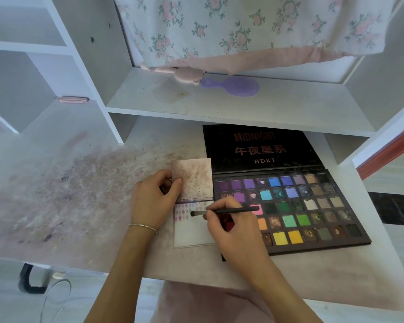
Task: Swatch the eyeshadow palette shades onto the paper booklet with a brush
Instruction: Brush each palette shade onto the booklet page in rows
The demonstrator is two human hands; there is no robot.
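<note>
A small paper booklet (193, 231) lies open on the desk, left of the eyeshadow palette (313, 206). My left hand (152, 201) pinches the booklet's stained cover (193, 178) and holds it folded up. The lower page carries rows of pink and purple swatches near its top left. My right hand (233, 227) grips a thin black brush (224, 211) lying almost level, its dark tip over the page just right of the swatches. The palette is open, with several rows of coloured pans and a black lid (261, 148) lying flat behind. My right hand covers some of the left pans.
The white desk (79, 194) is smeared with pink and purple powder on its left. A shelf (243, 106) above the palette carries a purple hairbrush (233, 86) and a pink tool (173, 72). Floral cloth (243, 26) hangs behind. A small pink item (72, 99) lies at the left.
</note>
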